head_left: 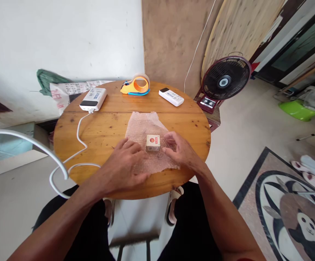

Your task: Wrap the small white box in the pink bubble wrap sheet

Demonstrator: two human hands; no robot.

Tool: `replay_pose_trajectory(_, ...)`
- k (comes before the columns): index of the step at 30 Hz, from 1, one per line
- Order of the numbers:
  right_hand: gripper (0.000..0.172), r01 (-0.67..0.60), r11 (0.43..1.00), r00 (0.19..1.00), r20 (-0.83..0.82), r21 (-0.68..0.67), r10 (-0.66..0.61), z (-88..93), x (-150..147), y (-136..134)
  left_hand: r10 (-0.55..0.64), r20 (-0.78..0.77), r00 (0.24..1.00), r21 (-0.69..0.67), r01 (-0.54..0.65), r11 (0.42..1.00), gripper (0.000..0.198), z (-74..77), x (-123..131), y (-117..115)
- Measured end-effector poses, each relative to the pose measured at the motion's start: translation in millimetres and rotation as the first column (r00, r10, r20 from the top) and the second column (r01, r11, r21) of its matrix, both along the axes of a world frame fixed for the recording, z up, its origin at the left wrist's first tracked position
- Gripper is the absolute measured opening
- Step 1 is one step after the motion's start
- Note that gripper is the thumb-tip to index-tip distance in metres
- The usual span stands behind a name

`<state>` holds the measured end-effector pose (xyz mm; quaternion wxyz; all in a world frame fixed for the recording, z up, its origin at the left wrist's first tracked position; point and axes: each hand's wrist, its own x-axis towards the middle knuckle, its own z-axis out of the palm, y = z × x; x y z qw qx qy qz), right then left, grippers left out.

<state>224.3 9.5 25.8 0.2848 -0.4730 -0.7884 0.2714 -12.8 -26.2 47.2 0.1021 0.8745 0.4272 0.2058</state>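
Note:
A small cardboard box (153,143) with a red label stands on a sheet of pinkish bubble wrap (144,127) spread on a round wooden table (105,127). My left hand (125,165) lies flat on the near left part of the wrap, fingers stretched out, just left of the box. My right hand (180,150) rests on the wrap right of the box, fingers curled, thumb and fingertips close to the box's right side.
At the table's far side lie an orange tape dispenser (136,86), a white remote (171,97) and a white power bank (93,99) with a white cable (76,159) trailing off the near left edge. A fan (225,79) stands on the floor at right.

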Motion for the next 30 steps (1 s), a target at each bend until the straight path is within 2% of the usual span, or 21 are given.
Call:
replay_pose_trajectory(3,0.018,0.001,1.000,1.000,0.020,-0.010,-0.001,4.9,2.3,-2.6,-0.072,-0.155,0.985,-0.031,0.068,0.997,0.029,-0.5,0.9,-9.9)
replay_pose_trajectory(5,0.012,-0.056,0.998,0.997,0.057,-0.024,0.057,10.7,2.5,-4.5,-0.064,-0.221,0.973,-0.024,0.060,0.998,0.026,-3.5,2.0,-13.8)
replay_pose_trajectory(9,0.024,-0.237,0.971,0.967,0.081,-0.038,0.240,20.6,0.2,-8.9,-0.027,-0.272,0.962,0.026,0.036,0.999,0.018,-9.1,3.2,-12.9)
replay_pose_trajectory(12,0.034,-0.289,0.957,0.953,0.091,0.001,0.287,23.7,-2.4,-14.8,0.005,-0.209,0.978,0.071,0.010,0.997,0.009,-10.2,2.3,-8.1)
replay_pose_trajectory(16,0.043,-0.269,0.963,0.948,0.183,0.029,0.259,23.4,-5.8,-24.7,0.067,0.022,0.998,0.117,-0.069,0.991,0.008,-9.8,1.3,-2.0)
replay_pose_trajectory(18,0.035,-0.237,0.971,0.950,0.216,0.038,0.224,20.3,-7.6,-27.4,0.099,0.116,0.988,0.130,-0.113,0.985,0.007,-10.7,2.2,0.9)
replay_pose_trajectory(20,0.015,-0.149,0.986,0.967,0.220,0.080,0.128,15.1,-9.4,-27.2,0.122,0.174,0.977,0.137,-0.147,0.980,0.007,-12.7,4.2,4.3)
replay_pose_trajectory(21,0.004,-0.099,0.989,0.977,0.200,0.107,0.076,12.3,-10.2,-26.1,0.134,0.194,0.972,0.136,-0.162,0.977,0.007,-14.0,5.5,6.2)
replay_pose_trajectory(22,0.004,-0.056,0.990,0.986,0.164,0.133,0.034,9.5,-10.7,-24.5,0.145,0.209,0.967,0.134,-0.176,0.975,0.007,-15.4,6.9,8.3)
replay_pose_trajectory(24,0.010,0.000,0.987,0.998,0.062,0.159,-0.010,5.6,-10.8,-20.2,0.161,0.222,0.962,0.128,-0.192,0.973,0.005,-18.0,9.6,12.5)
replay_pose_trajectory(28,0.012,0.065,0.991,0.995,-0.087,0.118,-0.055,4.6,-8.9,-10.7,0.177,0.204,0.963,0.107,-0.202,0.974,0.028,-22.1,13.6,20.9)
replay_pose_trajectory(30,0.013,0.091,0.993,0.989,-0.122,0.080,-0.081,5.4,-8.7,-6.6,0.207,0.215,0.955,0.055,-0.223,0.973,0.030,-23.3,15.2,25.0)
